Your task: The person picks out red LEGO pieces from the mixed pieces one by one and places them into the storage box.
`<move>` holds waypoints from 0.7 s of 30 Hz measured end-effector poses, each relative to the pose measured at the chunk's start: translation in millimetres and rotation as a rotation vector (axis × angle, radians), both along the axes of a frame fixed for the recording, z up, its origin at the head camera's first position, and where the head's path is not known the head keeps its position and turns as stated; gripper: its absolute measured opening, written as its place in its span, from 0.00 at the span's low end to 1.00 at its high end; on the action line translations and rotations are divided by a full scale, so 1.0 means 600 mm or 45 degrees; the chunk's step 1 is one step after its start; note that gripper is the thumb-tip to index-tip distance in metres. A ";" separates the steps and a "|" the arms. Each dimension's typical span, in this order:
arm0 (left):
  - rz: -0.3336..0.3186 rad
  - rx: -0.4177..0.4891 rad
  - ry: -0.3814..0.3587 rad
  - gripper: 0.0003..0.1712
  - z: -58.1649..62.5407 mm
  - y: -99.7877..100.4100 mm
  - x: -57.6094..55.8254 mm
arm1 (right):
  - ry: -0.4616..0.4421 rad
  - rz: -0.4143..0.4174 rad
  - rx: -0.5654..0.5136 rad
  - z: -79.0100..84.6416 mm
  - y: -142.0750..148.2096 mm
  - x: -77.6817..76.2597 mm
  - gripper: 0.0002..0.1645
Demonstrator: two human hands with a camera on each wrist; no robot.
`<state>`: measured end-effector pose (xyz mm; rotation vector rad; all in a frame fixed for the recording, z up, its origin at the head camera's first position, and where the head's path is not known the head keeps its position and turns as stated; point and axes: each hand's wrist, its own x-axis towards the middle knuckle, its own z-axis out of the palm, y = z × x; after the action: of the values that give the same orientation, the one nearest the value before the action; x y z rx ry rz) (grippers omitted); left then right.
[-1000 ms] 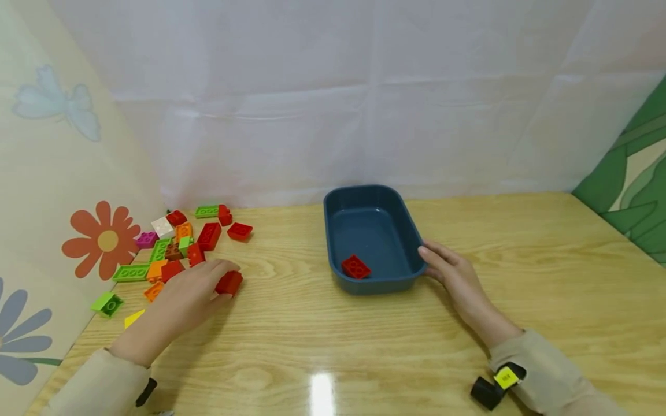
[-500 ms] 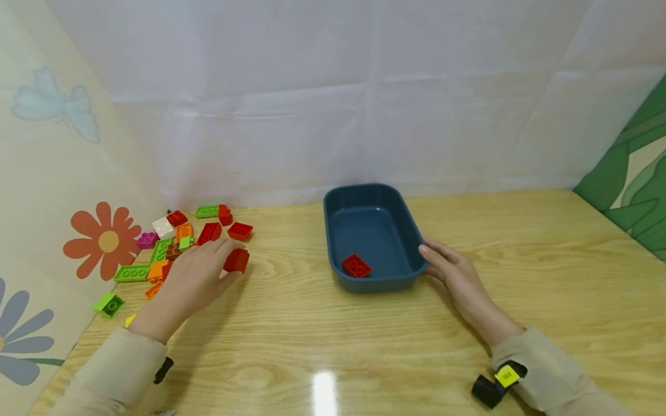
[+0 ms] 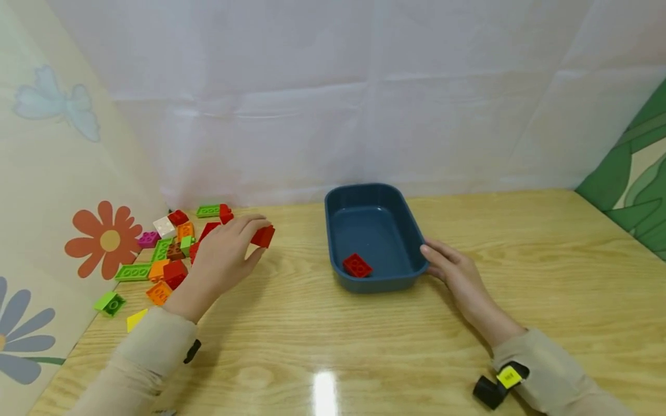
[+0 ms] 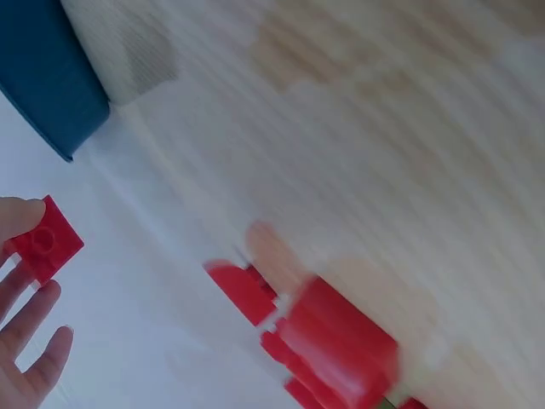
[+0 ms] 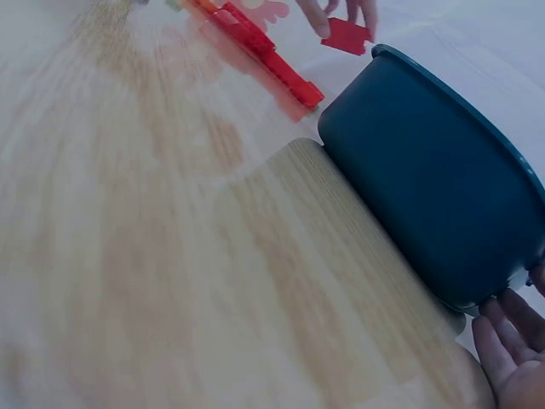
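My left hand (image 3: 228, 249) pinches a red toy brick (image 3: 263, 236) between thumb and fingers, raised over the table just right of the brick pile. In the left wrist view the thumb presses on the studded or hollow face of this brick (image 4: 47, 241). A dark blue rectangular bin (image 3: 335, 242) stands at mid-table, and one red brick (image 3: 357, 265) lies inside at its near left corner. My right hand (image 3: 463, 286) rests against the bin's outer near right corner, fingertips along its side; the right wrist view shows fingers (image 5: 511, 328) near its lower edge.
Left of the bin, loose bricks spread over the wooden table (image 3: 291, 346): several red ones, a green plate (image 3: 133, 272), orange bricks (image 3: 159, 293), a white one (image 3: 165, 227) and a yellow piece (image 3: 136, 319). A white cloth (image 3: 291, 104) hangs behind the table.
My left hand has risen from the pile and moved right and toward the back, carrying the red brick. An orange brick beneath it is uncovered. The right hand and bin stay put.
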<state>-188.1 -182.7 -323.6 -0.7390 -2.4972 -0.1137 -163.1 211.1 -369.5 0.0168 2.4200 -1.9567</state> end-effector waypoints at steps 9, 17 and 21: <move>-0.061 0.018 0.056 0.30 0.006 0.059 -0.003 | -0.003 0.007 -0.021 -0.001 0.000 0.000 0.43; -0.153 0.021 0.116 0.29 0.003 0.105 -0.007 | 0.001 -0.002 -0.040 0.000 -0.002 0.001 0.43; -0.174 0.023 0.125 0.28 0.004 0.120 -0.011 | -0.002 0.000 -0.045 0.000 -0.003 0.000 0.43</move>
<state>-194.5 -111.0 -320.9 -0.8860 -2.3490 -0.1454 -163.0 209.5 -369.4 0.0179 2.3835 -1.9986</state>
